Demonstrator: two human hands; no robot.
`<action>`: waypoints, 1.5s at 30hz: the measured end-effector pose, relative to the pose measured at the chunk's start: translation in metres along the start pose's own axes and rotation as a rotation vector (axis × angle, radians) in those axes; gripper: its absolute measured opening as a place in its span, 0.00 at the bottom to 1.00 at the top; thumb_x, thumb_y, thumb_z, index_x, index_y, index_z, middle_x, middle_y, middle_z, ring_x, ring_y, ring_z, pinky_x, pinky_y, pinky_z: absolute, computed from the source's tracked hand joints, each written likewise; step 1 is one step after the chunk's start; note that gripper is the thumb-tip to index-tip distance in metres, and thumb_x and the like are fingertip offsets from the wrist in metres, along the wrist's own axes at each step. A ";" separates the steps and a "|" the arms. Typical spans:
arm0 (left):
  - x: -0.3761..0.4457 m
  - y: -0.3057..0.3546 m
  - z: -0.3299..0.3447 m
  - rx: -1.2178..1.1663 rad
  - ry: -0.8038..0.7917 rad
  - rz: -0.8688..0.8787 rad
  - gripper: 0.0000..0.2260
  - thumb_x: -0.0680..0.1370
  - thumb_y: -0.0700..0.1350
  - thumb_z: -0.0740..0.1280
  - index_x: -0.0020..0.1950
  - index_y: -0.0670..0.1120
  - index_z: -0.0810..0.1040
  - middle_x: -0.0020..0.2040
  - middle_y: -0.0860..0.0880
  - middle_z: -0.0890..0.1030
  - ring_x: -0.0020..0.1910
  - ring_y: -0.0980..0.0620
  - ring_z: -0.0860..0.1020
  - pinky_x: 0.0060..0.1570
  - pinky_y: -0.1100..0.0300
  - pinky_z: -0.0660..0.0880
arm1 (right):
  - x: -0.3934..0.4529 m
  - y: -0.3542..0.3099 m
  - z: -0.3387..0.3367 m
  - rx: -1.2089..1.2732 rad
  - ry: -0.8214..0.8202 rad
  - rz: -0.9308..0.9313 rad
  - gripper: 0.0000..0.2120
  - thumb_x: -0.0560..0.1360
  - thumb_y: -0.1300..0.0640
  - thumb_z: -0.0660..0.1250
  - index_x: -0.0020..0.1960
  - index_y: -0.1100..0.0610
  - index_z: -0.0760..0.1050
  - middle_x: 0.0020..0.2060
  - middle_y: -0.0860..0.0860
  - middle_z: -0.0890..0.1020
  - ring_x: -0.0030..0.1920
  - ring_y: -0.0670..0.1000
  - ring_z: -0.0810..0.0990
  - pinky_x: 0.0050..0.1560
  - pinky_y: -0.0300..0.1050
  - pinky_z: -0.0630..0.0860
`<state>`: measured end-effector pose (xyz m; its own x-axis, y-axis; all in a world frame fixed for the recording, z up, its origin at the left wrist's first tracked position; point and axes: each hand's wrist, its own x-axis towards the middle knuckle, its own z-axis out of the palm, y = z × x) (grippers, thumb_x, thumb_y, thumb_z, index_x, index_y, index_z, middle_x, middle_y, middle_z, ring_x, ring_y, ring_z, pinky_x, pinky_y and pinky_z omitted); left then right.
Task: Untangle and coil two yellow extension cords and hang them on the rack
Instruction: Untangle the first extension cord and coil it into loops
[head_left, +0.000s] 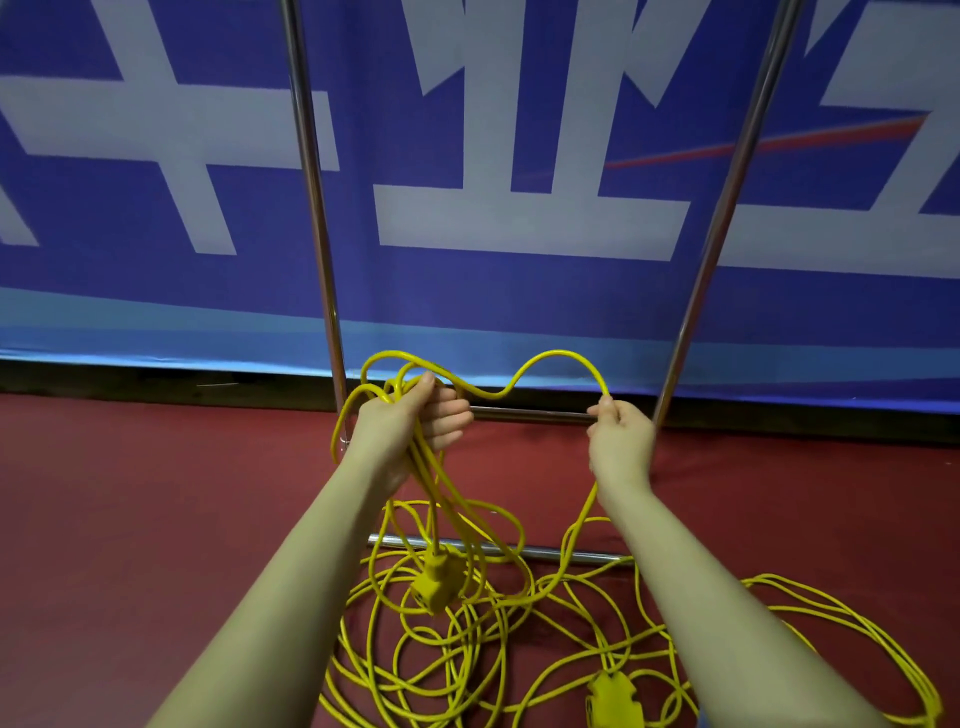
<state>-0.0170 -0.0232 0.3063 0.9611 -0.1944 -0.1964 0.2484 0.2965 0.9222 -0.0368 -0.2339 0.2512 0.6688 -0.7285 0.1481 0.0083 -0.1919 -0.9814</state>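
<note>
My left hand (415, 421) grips a bundle of several loops of yellow extension cord (545, 361), which hang down below it. From that bundle a wavy stretch of cord arcs right to my right hand (618, 434), which pinches it between thumb and fingers. Beneath my arms a tangled heap of yellow cord (467, 649) lies on the red floor. One yellow socket end (436, 574) hangs just above the heap, and a second socket end (610, 696) lies at the lower right. The metal rack (317, 208) stands right in front of me.
The rack's two chrome uprights, left and right (727, 197), rise from low floor bars (540, 555). Behind it hangs a blue banner (519, 291) with large white characters. More cord loops (841, 618) spread over the red floor (156, 493) to the right.
</note>
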 end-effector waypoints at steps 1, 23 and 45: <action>-0.001 0.000 0.001 0.023 0.007 -0.003 0.14 0.82 0.47 0.61 0.47 0.38 0.79 0.36 0.44 0.84 0.33 0.51 0.84 0.31 0.61 0.80 | 0.001 0.000 0.000 -0.008 -0.004 0.021 0.17 0.81 0.58 0.57 0.34 0.52 0.71 0.26 0.51 0.70 0.27 0.51 0.66 0.32 0.45 0.62; 0.000 -0.003 -0.013 0.382 -0.086 -0.093 0.18 0.82 0.49 0.61 0.39 0.39 0.79 0.24 0.49 0.76 0.17 0.56 0.64 0.20 0.66 0.63 | -0.012 -0.021 0.000 0.136 0.011 -0.147 0.12 0.82 0.59 0.56 0.40 0.50 0.64 0.27 0.51 0.73 0.28 0.50 0.69 0.33 0.44 0.66; -0.010 0.003 -0.008 0.317 -0.247 -0.078 0.14 0.80 0.45 0.63 0.40 0.38 0.80 0.22 0.49 0.73 0.18 0.55 0.69 0.23 0.63 0.68 | -0.043 -0.045 0.012 0.124 -0.686 -0.073 0.09 0.70 0.71 0.71 0.48 0.65 0.76 0.33 0.49 0.79 0.27 0.37 0.75 0.31 0.27 0.69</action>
<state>-0.0246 -0.0127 0.3085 0.8733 -0.4349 -0.2197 0.2330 -0.0231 0.9722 -0.0571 -0.1857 0.2875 0.9812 -0.1290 0.1438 0.1287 -0.1183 -0.9846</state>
